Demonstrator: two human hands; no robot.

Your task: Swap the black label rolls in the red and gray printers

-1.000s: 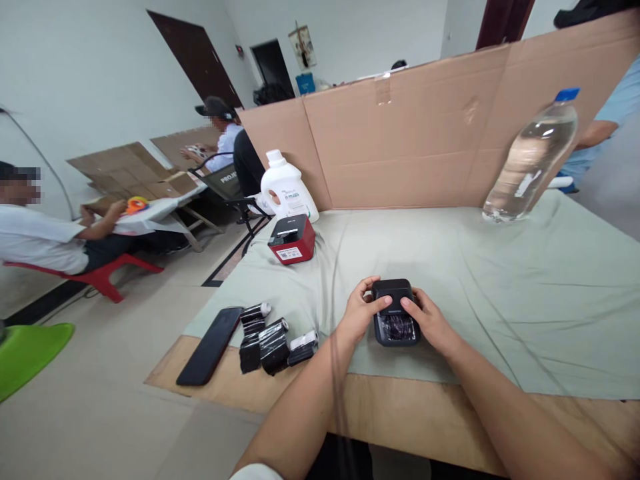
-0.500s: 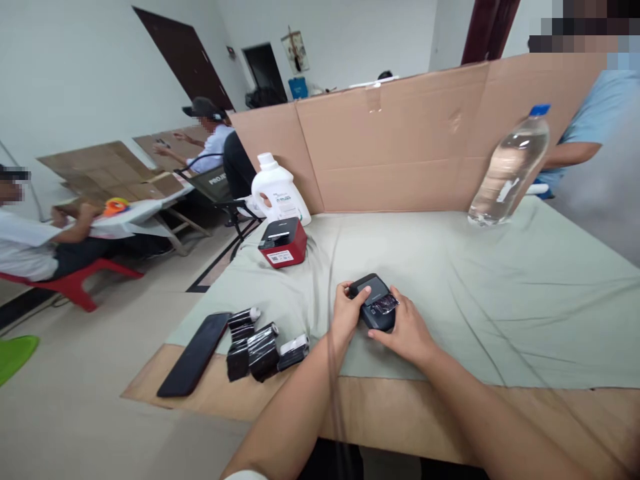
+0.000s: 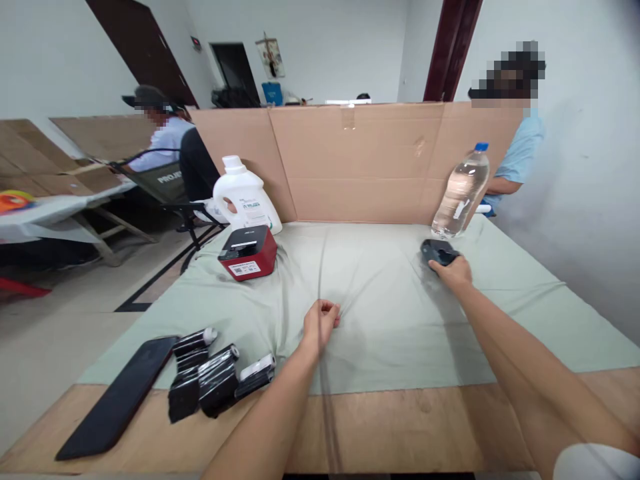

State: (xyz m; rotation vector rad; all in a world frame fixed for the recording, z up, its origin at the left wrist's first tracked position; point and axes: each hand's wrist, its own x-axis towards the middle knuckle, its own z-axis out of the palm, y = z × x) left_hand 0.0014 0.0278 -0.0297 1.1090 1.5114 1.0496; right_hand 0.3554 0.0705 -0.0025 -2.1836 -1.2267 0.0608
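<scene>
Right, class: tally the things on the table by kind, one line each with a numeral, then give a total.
Label printers: 2 (red label printer, black label printer under the right hand)
Bottles: 2 (white detergent bottle, clear water bottle)
Phones: 1 (black phone)
Black-wrapped rolls: about 4, bunched together (black-wrapped rolls)
Total: about 9

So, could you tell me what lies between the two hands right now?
In the head view, only bare, wrinkled green cloth lies between the left hand and the right hand.
</scene>
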